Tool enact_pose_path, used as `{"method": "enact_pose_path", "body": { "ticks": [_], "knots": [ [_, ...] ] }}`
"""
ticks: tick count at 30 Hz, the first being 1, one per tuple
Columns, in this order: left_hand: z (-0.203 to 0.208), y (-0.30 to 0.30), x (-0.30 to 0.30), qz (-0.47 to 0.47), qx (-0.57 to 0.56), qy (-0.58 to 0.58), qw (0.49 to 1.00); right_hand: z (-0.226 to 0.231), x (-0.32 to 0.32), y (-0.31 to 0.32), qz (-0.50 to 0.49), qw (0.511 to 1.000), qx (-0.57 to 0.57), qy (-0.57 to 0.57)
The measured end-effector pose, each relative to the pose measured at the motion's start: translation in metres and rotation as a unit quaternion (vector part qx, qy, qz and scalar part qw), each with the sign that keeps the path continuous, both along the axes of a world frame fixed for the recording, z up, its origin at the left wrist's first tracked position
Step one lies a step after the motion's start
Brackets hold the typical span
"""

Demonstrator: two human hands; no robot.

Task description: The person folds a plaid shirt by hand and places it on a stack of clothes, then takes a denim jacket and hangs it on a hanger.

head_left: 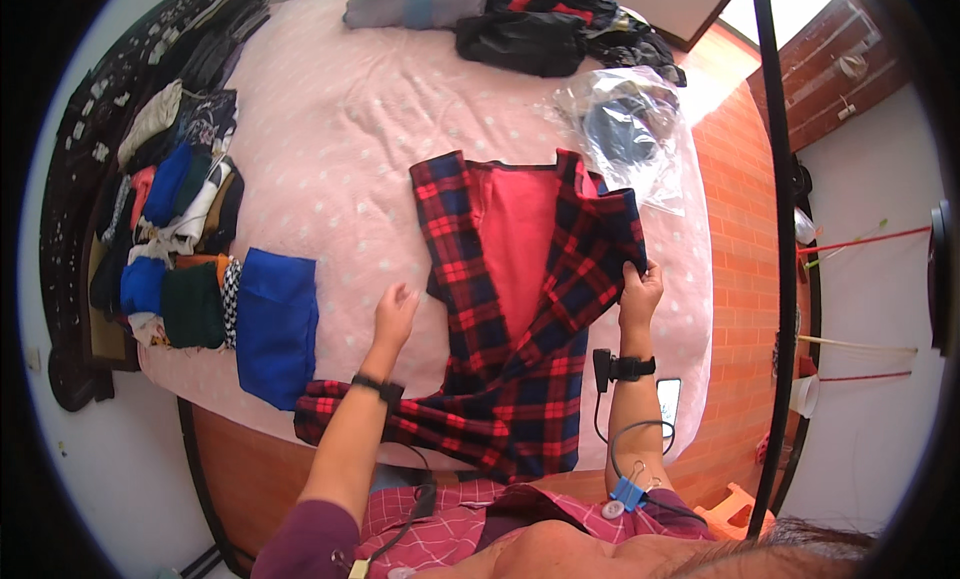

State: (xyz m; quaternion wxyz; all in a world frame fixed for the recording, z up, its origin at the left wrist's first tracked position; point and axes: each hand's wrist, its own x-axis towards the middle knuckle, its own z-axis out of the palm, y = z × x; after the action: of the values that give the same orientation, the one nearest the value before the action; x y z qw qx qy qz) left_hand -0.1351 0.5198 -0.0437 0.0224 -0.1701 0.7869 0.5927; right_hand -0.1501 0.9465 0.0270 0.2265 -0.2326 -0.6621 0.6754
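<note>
Right hand [641, 289] fingers pinching a red-and-navy plaid cloth shirt [468, 279], left hand [396, 315] fingers kinda loose, nothing grabbed.

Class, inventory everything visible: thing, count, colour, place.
Plaid garment: one, red and navy, mid-bed
Bed: one, pink dotted, centre
Folded cloth: one, blue, bed's left
Clothes stacks: several, mixed, left
Plastic bag: one, clear, bed's upper right
Bundles: count unclear, grey-blue and black, far end
Phone: one, pale-screened, bed's right
Pole: one, black, right
Floor: one, orange, right
Clip: one, blue, lower right
Wristbands: two, black, both wrists
Left hand: one, bare, beside garment
Right hand: one, bare, holding garment
</note>
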Motion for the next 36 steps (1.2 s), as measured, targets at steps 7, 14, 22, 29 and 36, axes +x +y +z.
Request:
{"method": "enact_pose_path", "body": {
  "ticks": [7,14,22,29,36],
  "knots": [
    [0.028,0.097,-0.133,0.041,-0.372,-0.012,0.927,-0.024,0.011,-0.003,-0.036,0.997,0.051,0.04],
    [0.006,0.101,-0.203,0.06,-0.293,-0.115,0.947,0.005,0.001,-0.021,-0.009,0.997,0.01,0.071],
    [0.039,0.017,-0.196,0.151,-0.123,0.16,0.968,0.022,0.0,-0.028,0.012,0.999,0.031,0.036],
    [0.092,0.063,-0.177,0.132,-0.31,0.3,0.892,0.029,-0.023,-0.055,0.052,0.995,0.02,0.077],
    [0.059,0.152,-0.188,-0.058,-0.493,0.158,0.853,0.028,-0.017,-0.052,0.036,0.996,0.024,0.083]
  ]
}}
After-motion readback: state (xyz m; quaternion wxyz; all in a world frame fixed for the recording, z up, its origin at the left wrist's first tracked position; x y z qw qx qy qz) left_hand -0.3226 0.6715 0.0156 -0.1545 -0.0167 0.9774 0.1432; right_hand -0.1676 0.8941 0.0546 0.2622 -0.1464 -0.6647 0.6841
